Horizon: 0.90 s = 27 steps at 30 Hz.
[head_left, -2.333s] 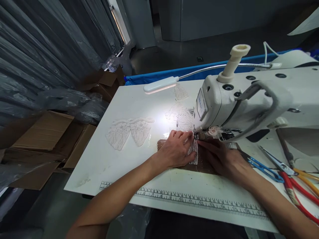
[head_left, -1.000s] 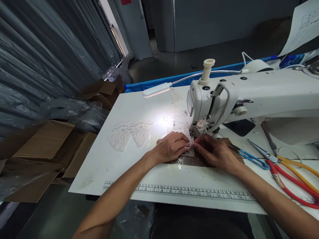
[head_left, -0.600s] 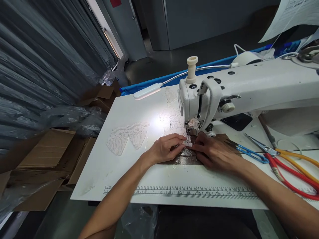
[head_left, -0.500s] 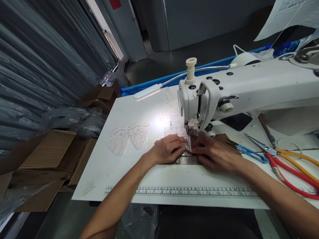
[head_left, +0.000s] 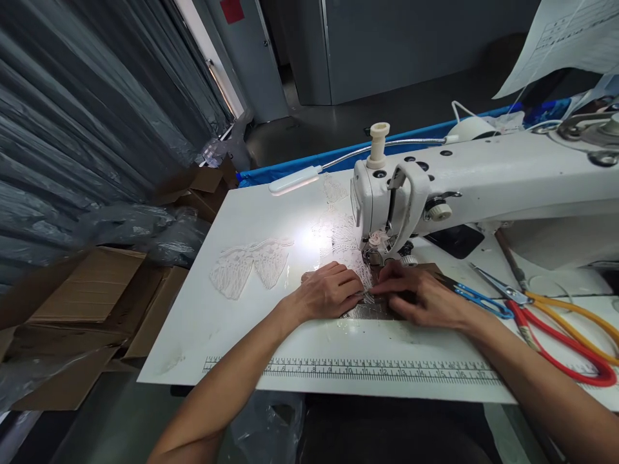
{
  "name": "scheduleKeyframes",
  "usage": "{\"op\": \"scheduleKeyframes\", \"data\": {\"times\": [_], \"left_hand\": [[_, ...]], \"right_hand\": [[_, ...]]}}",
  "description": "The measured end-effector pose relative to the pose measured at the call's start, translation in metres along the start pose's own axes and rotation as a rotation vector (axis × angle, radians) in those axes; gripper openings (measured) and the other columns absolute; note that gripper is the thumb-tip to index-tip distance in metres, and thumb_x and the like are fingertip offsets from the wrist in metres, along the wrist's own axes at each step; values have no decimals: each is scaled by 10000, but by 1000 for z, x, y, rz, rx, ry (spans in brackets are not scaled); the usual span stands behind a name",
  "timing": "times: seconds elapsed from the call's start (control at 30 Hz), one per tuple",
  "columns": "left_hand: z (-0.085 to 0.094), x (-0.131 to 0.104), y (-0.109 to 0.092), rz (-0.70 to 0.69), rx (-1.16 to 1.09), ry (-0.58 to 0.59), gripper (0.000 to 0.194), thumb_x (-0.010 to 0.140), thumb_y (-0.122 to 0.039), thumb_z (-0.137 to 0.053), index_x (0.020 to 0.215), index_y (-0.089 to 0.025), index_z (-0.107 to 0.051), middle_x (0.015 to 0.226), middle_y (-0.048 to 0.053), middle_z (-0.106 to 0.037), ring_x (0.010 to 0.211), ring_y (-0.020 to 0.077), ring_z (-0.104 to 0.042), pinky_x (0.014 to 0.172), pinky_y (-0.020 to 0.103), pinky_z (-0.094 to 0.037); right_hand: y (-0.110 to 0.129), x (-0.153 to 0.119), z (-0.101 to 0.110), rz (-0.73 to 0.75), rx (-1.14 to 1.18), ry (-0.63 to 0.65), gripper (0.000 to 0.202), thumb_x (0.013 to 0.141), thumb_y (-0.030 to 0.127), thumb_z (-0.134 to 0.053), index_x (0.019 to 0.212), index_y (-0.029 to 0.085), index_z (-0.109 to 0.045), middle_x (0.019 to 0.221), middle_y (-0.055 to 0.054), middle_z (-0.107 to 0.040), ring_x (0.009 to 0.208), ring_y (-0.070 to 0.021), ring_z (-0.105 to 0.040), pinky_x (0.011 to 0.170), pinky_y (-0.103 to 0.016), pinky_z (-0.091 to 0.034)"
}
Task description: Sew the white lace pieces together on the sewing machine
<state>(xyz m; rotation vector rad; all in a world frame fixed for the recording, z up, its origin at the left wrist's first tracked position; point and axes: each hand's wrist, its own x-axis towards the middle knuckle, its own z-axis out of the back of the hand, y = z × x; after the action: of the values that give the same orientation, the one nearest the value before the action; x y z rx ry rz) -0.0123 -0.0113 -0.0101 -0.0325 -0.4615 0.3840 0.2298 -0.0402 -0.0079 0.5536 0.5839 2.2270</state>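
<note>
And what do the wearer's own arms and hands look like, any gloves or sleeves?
Left hand and right hand are ungloved; no rings visible. Forearms show no sleeves, watch or bracelet. No cables or markings seen; nails too small to judge.

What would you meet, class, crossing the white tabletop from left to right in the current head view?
White two-lobed lace piece, bare left hand, bare right hand, blue-handled snips, red looped handle.
</note>
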Motion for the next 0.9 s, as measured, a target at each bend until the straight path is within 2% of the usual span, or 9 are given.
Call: {"op": "scheduleKeyframes", "data": {"times": [0.1, 0.2, 0.33, 0.47, 0.6, 0.77, 0.9], "left_hand": [[2, 0, 0, -42, 42, 15, 125, 943, -218, -549, 884, -170, -649, 917, 52, -690, 777, 142, -624, 805, 345, -504], [1, -1, 0, -75, 85, -33, 100, 927, -195, -568, 868, -188, -648, 955, 41, -685, 758, 129, -611, 843, 367, -484], [-1, -2, -1, -103, 139, -90, 90, 917, -175, -577, 855, -198, -639, 920, 25, -684, 723, 121, -596, 807, 351, -482], [-2, -2, -1, -141, 152, -107, 95, 912, -133, -581, 852, -196, -621, 932, 21, -695, 721, 114, -599, 743, 313, -481], [-1, -2, -2, -162, 150, -101, 97, 909, -105, -587, 880, -191, -622, 953, 18, -707, 744, 113, -613, 708, 289, -488], [2, -2, -3, -146, 160, -121, 89, 916, -150, -605, 985, -193, -642, 1007, 35, -712, 779, 131, -649, 666, 265, -528], [6, -2, -5, -60, 91, -88, 160, 943, -233, -584, 1076, -157, -630, 1040, 71, -699, 825, 142, -671, 685, 254, -567]], "right_hand": [[-9, -1, -6, -103, -126, -121, 421, 893, 199, -461, 1270, 232, -646, 968, -103, -619, 780, -207, -600, 711, -333, -481], [-13, 0, -11, -88, -248, -98, 441, 901, 200, -460, 1312, 235, -617, 943, -107, -606, 708, -195, -564, 693, -337, -472], [-14, 1, -13, -54, -263, -90, 445, 903, 191, -468, 1322, 240, -608, 966, -110, -606, 701, -187, -548, 686, -323, -465], [-14, -1, -13, -72, -279, -120, 446, 906, 191, -479, 1334, 237, -597, 903, -98, -606, 724, -198, -552, 674, -309, -457], [-15, -1, -13, -42, -268, -89, 449, 905, 204, -482, 1340, 234, -590, 925, -97, -600, 715, -192, -536, 703, -328, -463], [-18, 0, -13, -15, -247, -67, 450, 893, 206, -504, 1334, 230, -592, 985, -105, -595, 737, -196, -540, 747, -367, -476], [-20, -1, -13, -32, -228, -63, 407, 901, 220, -510, 1290, 240, -627, 1035, -110, -602, 793, -210, -574, 738, -357, -484]]}}
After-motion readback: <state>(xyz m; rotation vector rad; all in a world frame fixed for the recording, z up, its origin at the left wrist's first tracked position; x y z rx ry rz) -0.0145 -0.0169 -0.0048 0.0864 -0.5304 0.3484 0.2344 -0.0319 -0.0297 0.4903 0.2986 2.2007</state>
